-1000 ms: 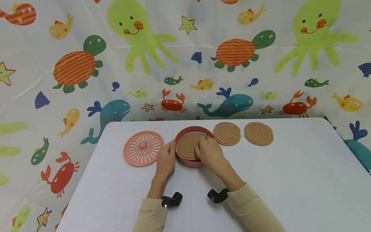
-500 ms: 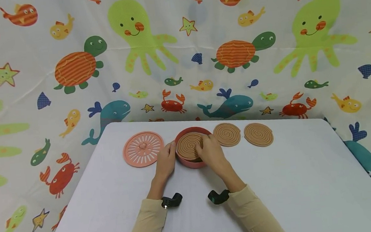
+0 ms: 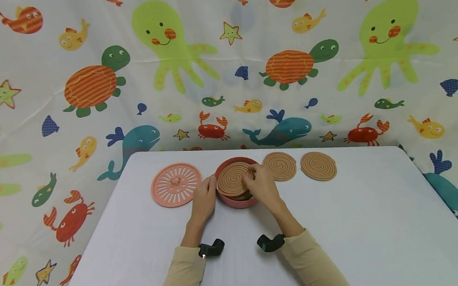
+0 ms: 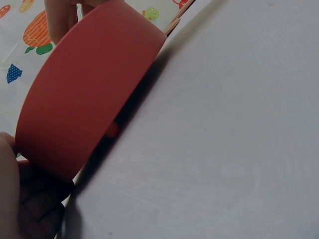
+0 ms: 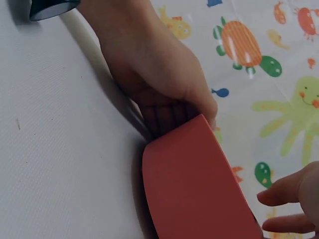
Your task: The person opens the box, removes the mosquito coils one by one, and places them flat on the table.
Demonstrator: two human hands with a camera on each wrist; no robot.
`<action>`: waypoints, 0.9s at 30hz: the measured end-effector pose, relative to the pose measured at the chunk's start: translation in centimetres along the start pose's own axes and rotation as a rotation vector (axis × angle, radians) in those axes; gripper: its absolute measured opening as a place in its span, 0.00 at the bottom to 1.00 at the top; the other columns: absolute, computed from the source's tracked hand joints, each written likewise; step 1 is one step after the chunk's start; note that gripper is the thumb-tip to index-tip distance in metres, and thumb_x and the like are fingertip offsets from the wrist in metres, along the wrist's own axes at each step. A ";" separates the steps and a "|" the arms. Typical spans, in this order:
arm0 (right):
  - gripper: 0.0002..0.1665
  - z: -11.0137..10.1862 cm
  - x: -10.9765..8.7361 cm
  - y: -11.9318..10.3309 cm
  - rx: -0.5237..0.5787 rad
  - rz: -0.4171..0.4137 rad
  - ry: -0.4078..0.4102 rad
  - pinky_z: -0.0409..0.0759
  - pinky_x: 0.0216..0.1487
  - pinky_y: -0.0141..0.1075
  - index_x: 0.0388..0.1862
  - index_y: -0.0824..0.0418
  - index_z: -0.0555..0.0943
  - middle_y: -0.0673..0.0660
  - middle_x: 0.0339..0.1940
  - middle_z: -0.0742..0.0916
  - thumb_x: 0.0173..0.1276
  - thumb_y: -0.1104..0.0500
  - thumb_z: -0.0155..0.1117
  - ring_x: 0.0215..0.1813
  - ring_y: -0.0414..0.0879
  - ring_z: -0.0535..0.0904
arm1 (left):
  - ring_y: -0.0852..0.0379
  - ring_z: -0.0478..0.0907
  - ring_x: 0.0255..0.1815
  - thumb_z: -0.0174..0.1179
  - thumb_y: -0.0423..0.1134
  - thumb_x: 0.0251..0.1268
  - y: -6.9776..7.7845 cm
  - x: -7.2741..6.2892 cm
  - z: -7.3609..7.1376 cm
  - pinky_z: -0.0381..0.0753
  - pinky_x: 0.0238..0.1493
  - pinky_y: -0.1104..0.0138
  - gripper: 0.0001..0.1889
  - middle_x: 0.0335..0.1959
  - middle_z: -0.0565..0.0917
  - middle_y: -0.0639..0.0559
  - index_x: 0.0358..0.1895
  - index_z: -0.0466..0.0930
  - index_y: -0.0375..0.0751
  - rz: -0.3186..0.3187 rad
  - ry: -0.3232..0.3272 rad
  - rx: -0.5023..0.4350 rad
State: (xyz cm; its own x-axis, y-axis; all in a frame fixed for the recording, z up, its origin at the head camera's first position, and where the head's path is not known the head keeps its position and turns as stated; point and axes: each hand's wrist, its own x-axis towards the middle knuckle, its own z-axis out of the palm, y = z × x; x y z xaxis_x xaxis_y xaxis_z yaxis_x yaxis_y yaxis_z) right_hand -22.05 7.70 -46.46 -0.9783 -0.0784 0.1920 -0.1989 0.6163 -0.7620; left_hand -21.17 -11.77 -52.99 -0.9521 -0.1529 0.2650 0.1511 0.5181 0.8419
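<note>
A round red mosquito coil holder (image 3: 237, 203) stands on the white table in the head view. My left hand (image 3: 204, 197) grips its left side, thumb at the rim and fingers around the wall (image 5: 194, 184), as the right wrist view shows. Inside the holder a brown spiral mosquito coil (image 3: 230, 179) lies slightly tilted, and another brown layer shows under its near edge. At that coil's right edge, my right hand (image 3: 263, 186) pinches it between thumb and fingers. Only the holder's outer wall (image 4: 89, 89) and parts of the hands appear in the left wrist view.
To the left lies a pink slotted lid (image 3: 176, 185) with a small knob. Two more mosquito coils lie flat right of the holder, a nearer one (image 3: 279, 166) and one further right (image 3: 318, 166). A sea-animal curtain (image 3: 224, 93) hangs behind the table.
The right hand has shifted slightly, and its fingers have risen at the coil's right edge. The coil has tilted a little, exposing brown beneath it. The left hand stays on the holder.
</note>
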 end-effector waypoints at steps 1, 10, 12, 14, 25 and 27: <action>0.23 -0.1 0.0 0.0 0.018 0.003 0.000 0.84 0.56 0.50 0.58 0.71 0.80 0.66 0.56 0.85 0.69 0.57 0.66 0.58 0.57 0.81 | 0.47 0.79 0.66 0.46 0.49 0.80 0.0 0.0 0.0 0.77 0.67 0.50 0.22 0.59 0.85 0.43 0.62 0.81 0.40 -0.006 -0.002 -0.002; 0.22 -0.4 0.3 0.1 0.076 0.067 -0.018 0.83 0.46 0.40 0.58 0.67 0.81 0.63 0.54 0.87 0.69 0.57 0.67 0.47 0.49 0.82 | 0.46 0.78 0.66 0.45 0.49 0.81 0.3 -0.1 -0.2 0.76 0.68 0.50 0.23 0.59 0.84 0.43 0.62 0.81 0.40 -0.017 -0.009 -0.007; 0.21 -0.5 0.3 0.0 0.091 0.076 -0.022 0.83 0.44 0.38 0.57 0.67 0.82 0.64 0.52 0.87 0.68 0.57 0.67 0.44 0.49 0.82 | 0.46 0.78 0.66 0.45 0.50 0.81 0.3 -0.1 -0.2 0.76 0.68 0.50 0.23 0.60 0.84 0.43 0.63 0.81 0.40 -0.018 -0.010 -0.009; 0.20 -0.5 0.3 0.0 0.105 0.084 -0.025 0.82 0.43 0.37 0.56 0.67 0.82 0.64 0.51 0.87 0.68 0.58 0.67 0.43 0.49 0.81 | 0.46 0.78 0.66 0.45 0.50 0.81 0.3 -0.1 -0.2 0.76 0.68 0.50 0.23 0.59 0.84 0.43 0.62 0.81 0.40 -0.018 -0.011 -0.009; 0.15 -0.6 0.3 0.0 0.153 0.152 -0.059 0.82 0.57 0.46 0.51 0.62 0.85 0.60 0.50 0.88 0.68 0.57 0.68 0.55 0.51 0.81 | 0.47 0.79 0.65 0.45 0.48 0.81 0.2 -0.1 -0.1 0.77 0.67 0.50 0.22 0.59 0.85 0.43 0.61 0.82 0.40 -0.012 -0.007 -0.003; 0.14 -0.6 0.4 0.1 0.153 0.158 -0.061 0.82 0.55 0.45 0.50 0.61 0.86 0.59 0.48 0.88 0.68 0.58 0.67 0.53 0.50 0.81 | 0.47 0.79 0.65 0.45 0.48 0.80 0.2 -0.2 -0.1 0.77 0.67 0.50 0.22 0.58 0.85 0.43 0.61 0.82 0.41 -0.009 -0.005 -0.003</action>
State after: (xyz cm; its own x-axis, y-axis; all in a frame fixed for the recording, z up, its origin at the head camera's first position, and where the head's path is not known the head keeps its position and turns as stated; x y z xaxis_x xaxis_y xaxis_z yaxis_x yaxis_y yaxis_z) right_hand -22.42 8.21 -46.08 -0.9988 -0.0399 0.0287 -0.0448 0.4992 -0.8653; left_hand -20.96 -11.73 -52.84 -0.9549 -0.1532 0.2545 0.1429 0.5140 0.8458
